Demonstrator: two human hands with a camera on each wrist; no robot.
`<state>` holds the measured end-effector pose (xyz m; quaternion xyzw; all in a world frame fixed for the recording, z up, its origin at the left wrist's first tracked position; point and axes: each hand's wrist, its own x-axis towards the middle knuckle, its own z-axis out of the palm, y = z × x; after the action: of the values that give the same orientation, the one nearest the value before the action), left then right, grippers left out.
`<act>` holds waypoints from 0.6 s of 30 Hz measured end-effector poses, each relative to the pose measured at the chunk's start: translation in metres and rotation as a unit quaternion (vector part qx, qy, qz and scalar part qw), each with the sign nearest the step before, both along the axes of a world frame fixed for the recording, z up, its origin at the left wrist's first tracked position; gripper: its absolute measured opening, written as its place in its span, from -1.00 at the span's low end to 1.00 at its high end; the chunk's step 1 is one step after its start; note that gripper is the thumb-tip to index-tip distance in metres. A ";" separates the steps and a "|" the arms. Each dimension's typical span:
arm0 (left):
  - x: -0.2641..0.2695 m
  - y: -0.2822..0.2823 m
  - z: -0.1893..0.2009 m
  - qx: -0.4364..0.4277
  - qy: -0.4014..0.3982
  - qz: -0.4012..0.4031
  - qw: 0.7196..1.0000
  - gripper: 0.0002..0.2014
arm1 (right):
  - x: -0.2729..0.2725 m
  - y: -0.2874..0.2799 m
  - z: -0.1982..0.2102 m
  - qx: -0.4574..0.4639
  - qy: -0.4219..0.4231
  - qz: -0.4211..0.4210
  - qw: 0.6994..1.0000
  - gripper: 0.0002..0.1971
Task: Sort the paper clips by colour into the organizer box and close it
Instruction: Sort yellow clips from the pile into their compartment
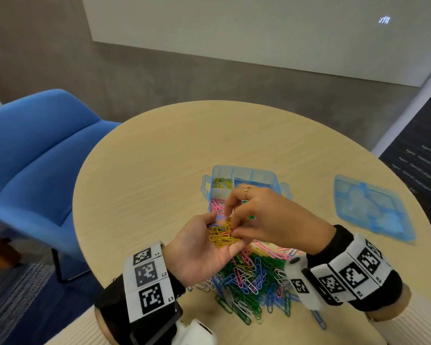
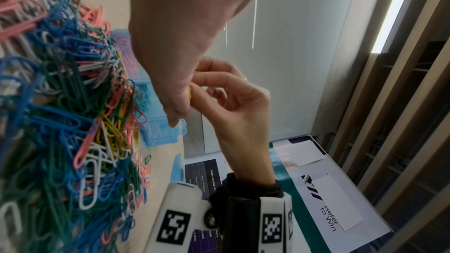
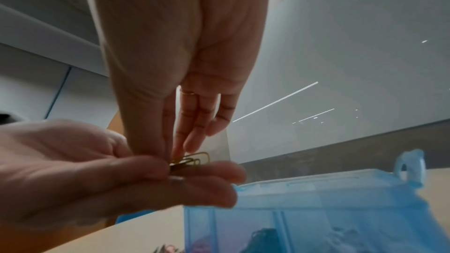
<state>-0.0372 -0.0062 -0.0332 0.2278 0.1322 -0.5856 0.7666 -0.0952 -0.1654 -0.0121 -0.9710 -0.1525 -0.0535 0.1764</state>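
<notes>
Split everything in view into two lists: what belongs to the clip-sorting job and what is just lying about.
Part of the job:
- yellow clips on the left hand, pinched by the right hand
- mixed clip pile
- organizer box, open
- box lid, lying apart on the table

Lying about:
- blue chair
- printed banner

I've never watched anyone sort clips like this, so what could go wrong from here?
The yellow clips lie loose on the left hand while the right hand pinches at them; some may slip into the mixed pile below. Tangled clips might also land in the pink compartment of the organizer box.
</notes>
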 end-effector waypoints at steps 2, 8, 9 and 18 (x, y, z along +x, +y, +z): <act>-0.001 -0.001 0.000 -0.001 -0.023 -0.012 1.000 -0.56 | 0.000 0.001 -0.002 -0.021 -0.016 0.010 1.000 -0.92; 0.002 0.000 0.002 0.005 -0.027 0.005 1.000 -0.57 | -0.005 0.000 0.005 0.017 0.017 0.013 1.000 -0.88; 0.003 0.000 0.001 0.008 -0.029 0.010 0.999 -0.57 | -0.006 0.000 0.007 0.020 0.021 0.012 1.000 -0.88; 0.001 -0.003 -0.006 0.007 0.018 0.031 0.999 -0.48 | -0.008 -0.002 0.007 -0.006 0.013 -0.027 1.000 -0.91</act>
<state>-0.0360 -0.0090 -0.0392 0.2186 0.1571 -0.5648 0.7801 -0.1034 -0.1669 -0.0050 -0.9764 -0.1242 -0.0450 0.1709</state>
